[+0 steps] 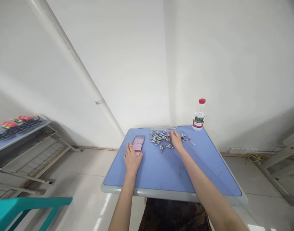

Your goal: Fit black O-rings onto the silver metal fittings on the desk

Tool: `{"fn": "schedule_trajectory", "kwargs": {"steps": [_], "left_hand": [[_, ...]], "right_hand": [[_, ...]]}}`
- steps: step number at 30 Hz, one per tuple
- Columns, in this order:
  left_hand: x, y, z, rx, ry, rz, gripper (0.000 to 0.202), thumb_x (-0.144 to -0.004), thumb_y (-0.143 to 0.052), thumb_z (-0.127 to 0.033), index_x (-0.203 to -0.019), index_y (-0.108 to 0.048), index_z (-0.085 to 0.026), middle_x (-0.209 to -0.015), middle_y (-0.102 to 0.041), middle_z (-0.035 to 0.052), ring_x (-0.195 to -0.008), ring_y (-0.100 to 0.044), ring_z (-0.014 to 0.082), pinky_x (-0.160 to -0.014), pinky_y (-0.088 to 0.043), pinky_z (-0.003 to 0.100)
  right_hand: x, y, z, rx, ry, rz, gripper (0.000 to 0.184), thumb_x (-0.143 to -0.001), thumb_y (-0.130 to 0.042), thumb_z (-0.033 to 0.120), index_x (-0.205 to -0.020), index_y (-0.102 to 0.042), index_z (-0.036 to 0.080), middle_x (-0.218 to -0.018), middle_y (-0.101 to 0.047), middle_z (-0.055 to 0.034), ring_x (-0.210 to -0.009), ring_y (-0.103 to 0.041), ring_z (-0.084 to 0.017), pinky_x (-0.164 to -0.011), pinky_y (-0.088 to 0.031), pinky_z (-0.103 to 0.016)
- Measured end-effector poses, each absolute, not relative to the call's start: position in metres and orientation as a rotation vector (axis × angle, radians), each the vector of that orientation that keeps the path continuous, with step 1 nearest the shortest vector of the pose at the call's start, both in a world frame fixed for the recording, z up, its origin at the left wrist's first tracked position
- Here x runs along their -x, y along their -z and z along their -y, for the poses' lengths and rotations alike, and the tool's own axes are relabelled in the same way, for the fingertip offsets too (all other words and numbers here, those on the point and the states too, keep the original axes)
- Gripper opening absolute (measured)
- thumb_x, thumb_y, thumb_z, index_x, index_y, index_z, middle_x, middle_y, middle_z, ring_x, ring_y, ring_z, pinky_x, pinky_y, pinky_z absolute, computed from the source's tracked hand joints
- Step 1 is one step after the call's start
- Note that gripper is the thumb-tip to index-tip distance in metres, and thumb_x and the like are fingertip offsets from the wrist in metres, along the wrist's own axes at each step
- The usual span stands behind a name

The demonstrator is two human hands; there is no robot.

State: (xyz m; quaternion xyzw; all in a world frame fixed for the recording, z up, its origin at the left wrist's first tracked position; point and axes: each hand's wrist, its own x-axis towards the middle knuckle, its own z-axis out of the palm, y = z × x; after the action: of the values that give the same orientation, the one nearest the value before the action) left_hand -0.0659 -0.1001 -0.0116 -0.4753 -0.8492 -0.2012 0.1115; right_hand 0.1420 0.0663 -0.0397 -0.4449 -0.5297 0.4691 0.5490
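Observation:
My left hand (132,158) lies at the lower end of a phone (138,145), its fingers along the left side and thumb at the lower right corner. The phone rests on the blue desk and its screen shows a running-time display. My right hand (177,140) is at the right edge of a pile of small silvery metal parts (159,137) with ring-like heads. Its fingers are pinched together; what is between them is too small to make out. Two such parts (162,147) lie a little in front of the pile.
Right of my right hand lie a few dark rings (183,138) and a thin screwdriver (191,141). A red-capped water bottle (199,119) stands at the desk's (161,173) back right corner, by the wall. A teal stool (41,202) and another table (19,133) are at left.

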Motion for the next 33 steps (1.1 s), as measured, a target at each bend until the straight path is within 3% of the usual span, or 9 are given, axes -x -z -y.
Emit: {"fn": "schedule_trajectory", "kwargs": {"steps": [14, 22, 29, 33], "left_hand": [[0.074, 0.015, 0.096, 1.325, 0.536, 2.499, 0.074, -0.080, -0.049, -0.036, -0.144, -0.024, -0.008, -0.141, -0.039, 0.0216, -0.122, -0.045, 0.0352, -0.096, -0.038, 0.049], [0.068, 0.003, 0.085, 1.535, 0.640, 2.074, 0.058, -0.082, -0.050, -0.027, -0.137, -0.036, -0.014, -0.143, -0.040, 0.0155, -0.130, -0.039, 0.0294, -0.112, -0.020, 0.050], [0.037, -0.003, 0.084, 2.105, 0.517, 1.651, 0.041, -0.083, -0.046, -0.014, -0.122, -0.057, -0.022, -0.144, -0.042, 0.0102, -0.130, -0.041, 0.0273, -0.106, -0.031, 0.047], [0.007, -0.002, 0.070, 2.429, 0.438, 1.399, 0.047, -0.083, -0.045, -0.011, -0.126, -0.055, -0.025, -0.141, -0.046, 0.0080, -0.131, -0.040, 0.0250, -0.105, -0.034, 0.046]], "right_hand": [[-0.154, 0.008, -0.051, 0.997, -1.259, 0.869, 0.035, -0.079, -0.047, 0.052, -0.079, -0.060, 0.019, -0.090, -0.070, -0.0098, -0.085, -0.067, -0.024, -0.066, -0.054, -0.033], [-0.150, 0.002, -0.049, 0.936, -1.303, 0.840, 0.039, -0.080, -0.047, 0.057, -0.079, -0.060, 0.020, -0.088, -0.068, -0.0084, -0.083, -0.064, -0.022, -0.068, -0.053, -0.032], [-0.151, -0.007, -0.043, 0.896, -1.224, 0.960, 0.042, -0.084, -0.042, 0.059, -0.081, -0.059, 0.021, -0.087, -0.068, -0.0066, -0.078, -0.062, -0.020, -0.065, -0.050, -0.031], [-0.158, -0.011, -0.043, 0.930, -1.164, 0.967, 0.042, -0.085, -0.040, 0.059, -0.083, -0.058, 0.021, -0.086, -0.068, -0.0068, -0.073, -0.062, -0.019, -0.063, -0.051, -0.031]]}}
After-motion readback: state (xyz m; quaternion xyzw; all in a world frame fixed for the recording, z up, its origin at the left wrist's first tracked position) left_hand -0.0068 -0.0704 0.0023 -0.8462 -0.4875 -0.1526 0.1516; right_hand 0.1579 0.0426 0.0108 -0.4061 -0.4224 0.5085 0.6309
